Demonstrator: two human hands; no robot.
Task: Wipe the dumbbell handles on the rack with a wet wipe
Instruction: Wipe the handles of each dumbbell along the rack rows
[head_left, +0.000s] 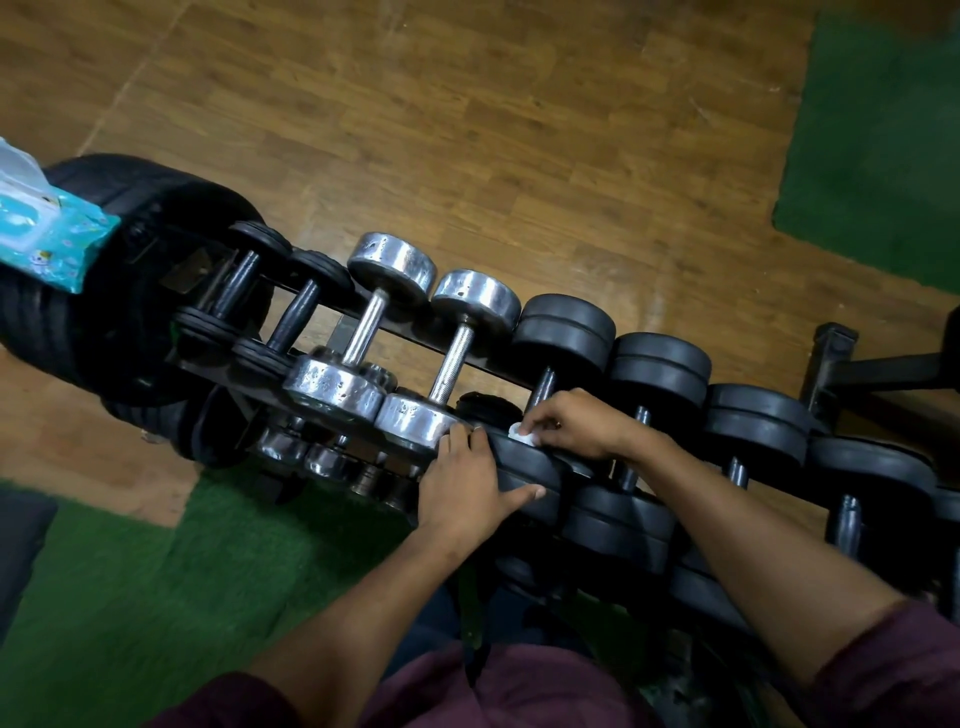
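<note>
A dumbbell rack (395, 332) runs from upper left to lower right, loaded with chrome dumbbells (457, 358) and black rubber dumbbells (563, 325). My right hand (571, 423) pinches a small white wet wipe (522, 434) at the near end of a black dumbbell's handle (541, 387). My left hand (467, 483) rests flat on that dumbbell's near weight (530, 465), fingers spread, thumb pointing right. Most of the handle beneath my right hand is hidden.
A blue wet wipe pack (47, 228) lies on a stack of black weight plates (130, 291) at the far left. More black dumbbells (753, 421) fill the rack to the right. Wood floor lies beyond, green turf (130, 587) near my feet.
</note>
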